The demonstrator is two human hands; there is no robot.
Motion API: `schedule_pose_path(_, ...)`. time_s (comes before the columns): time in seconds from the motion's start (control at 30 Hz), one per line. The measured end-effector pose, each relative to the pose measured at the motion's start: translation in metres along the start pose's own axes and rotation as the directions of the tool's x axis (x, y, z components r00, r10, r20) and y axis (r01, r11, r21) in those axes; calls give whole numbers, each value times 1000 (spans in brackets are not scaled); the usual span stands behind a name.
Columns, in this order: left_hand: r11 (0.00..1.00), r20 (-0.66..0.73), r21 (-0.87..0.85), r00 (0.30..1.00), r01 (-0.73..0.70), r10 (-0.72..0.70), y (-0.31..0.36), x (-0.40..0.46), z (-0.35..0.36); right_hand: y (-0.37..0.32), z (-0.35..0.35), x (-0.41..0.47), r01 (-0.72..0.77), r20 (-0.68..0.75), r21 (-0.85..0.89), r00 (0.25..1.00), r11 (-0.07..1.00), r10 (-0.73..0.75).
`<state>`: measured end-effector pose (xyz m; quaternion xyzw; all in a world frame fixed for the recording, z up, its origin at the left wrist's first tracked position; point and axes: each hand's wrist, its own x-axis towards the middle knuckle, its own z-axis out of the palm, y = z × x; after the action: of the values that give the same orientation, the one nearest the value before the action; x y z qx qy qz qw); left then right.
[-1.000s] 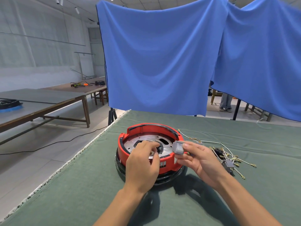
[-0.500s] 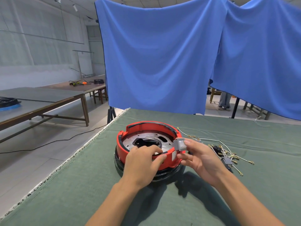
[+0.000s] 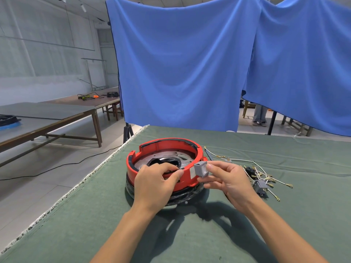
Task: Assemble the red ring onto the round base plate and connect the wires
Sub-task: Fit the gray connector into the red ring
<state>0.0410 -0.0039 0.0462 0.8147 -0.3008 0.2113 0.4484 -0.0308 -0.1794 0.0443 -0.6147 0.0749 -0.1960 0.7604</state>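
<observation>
Two hands work at the red ring [image 3: 152,149], which sits flat, opening upward, on the round base plate [image 3: 161,161] on the green table cover [image 3: 76,215]. Inside the ring, the plate shows small holes and a dark central opening. A black rim [image 3: 182,195] shows beneath the ring; its near-left part is hidden by the left hand [image 3: 153,185]. That hand curls over the ring's near wall, thumb pinching the edge. The right hand [image 3: 229,179] pinches a grey connector block [image 3: 201,168] just outside the ring's right wall, fingers curled narrow. Right of the ring lie loose wires [image 3: 266,175] with terminals and a second grey block [image 3: 260,186]; their tangle is hard to resolve.
</observation>
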Motion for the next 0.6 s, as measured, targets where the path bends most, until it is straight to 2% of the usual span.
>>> schedule_pose_path(0.1, 1000, -19, -11, 1000, 14, -15, 0, 0, 0, 1, 2, 0, 20, 15, -33, 1000, 999, -19)
schedule_pose_path(0.4, 1000, 28, 16, 1000, 9, -10, -2, -3, 3, 5, -8, 0, -66, 59, -18, 996, 998, 67)
schedule_pose_path(0.6, 999, 56, 37, 998, 15, -17, -8, -4, 5, 14, -10, 2, -77, 23, -75, 997, 994, 79)
